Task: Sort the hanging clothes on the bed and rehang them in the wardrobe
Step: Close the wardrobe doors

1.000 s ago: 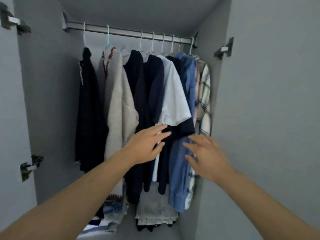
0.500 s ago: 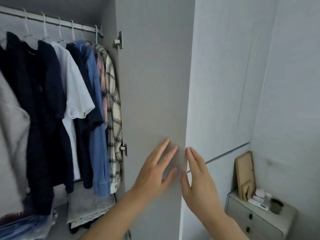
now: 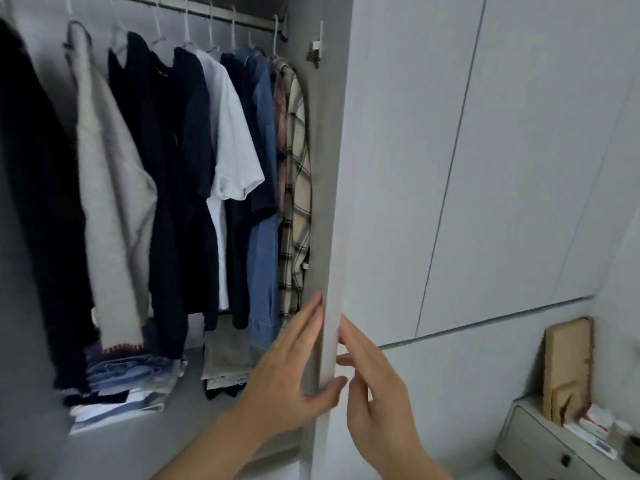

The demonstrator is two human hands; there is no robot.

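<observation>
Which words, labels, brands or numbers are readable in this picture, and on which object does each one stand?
None can be read.
Small boxes on the bedside cabinet: print too blurred to read.
Neck label of the dark top on the rail: too small to read.

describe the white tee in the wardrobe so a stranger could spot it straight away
Look along the wardrobe rail to the clothes hanging near its right end. The white t-shirt hangs there between dark navy garments, the only pure white short-sleeved piece on the rail.
</observation>
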